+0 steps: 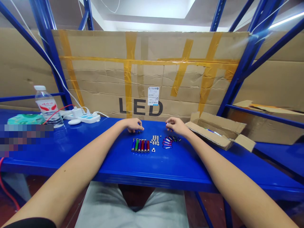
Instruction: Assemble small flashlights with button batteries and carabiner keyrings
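My left hand is closed, fingertips bent down just behind a row of small torches in blue, green, purple and red. At those fingertips is a small dark piece, too small to name. My right hand hovers behind the carabiners, its fingers curled together; whatever they hold, if anything, is hidden. Between torches and carabiners lie several silver button cells in rows. In front of them is a small shiny metal part, and a tiny piece sits to their right.
An open cardboard box stands beside my right forearm. At the left are a water bottle, a power strip and a green packet. A large taped cardboard panel rises behind the blue table.
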{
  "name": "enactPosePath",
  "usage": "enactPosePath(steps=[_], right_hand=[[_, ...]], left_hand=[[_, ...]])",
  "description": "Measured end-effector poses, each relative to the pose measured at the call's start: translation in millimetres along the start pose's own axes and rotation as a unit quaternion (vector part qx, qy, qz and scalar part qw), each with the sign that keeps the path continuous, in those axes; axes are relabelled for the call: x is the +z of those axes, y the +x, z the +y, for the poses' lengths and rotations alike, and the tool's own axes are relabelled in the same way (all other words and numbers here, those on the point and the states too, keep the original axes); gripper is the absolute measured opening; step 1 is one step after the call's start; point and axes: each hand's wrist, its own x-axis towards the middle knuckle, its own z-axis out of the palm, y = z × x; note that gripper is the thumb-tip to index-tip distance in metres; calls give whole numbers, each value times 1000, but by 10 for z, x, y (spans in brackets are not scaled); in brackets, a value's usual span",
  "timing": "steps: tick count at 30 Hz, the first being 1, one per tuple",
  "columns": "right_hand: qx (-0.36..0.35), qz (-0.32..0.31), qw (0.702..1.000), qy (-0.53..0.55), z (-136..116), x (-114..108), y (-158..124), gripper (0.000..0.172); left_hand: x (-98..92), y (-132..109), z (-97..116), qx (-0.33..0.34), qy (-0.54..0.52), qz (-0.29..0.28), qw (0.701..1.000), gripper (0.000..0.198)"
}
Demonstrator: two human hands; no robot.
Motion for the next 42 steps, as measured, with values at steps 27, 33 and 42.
enactPosePath(steps=[27,33,42], right_hand=[[-202,-183,830,-486,-273,117,-93,27],[-239,-197,798,-517,-308,201,-117,31],[-219,-181,840,-462,-207,144,-17,24]], left_hand=[[113,-14,129,116,94,77,986,11],[167,-49,213,143,157,99,972,22],[227,-11,231,147,151,112,971,18]])
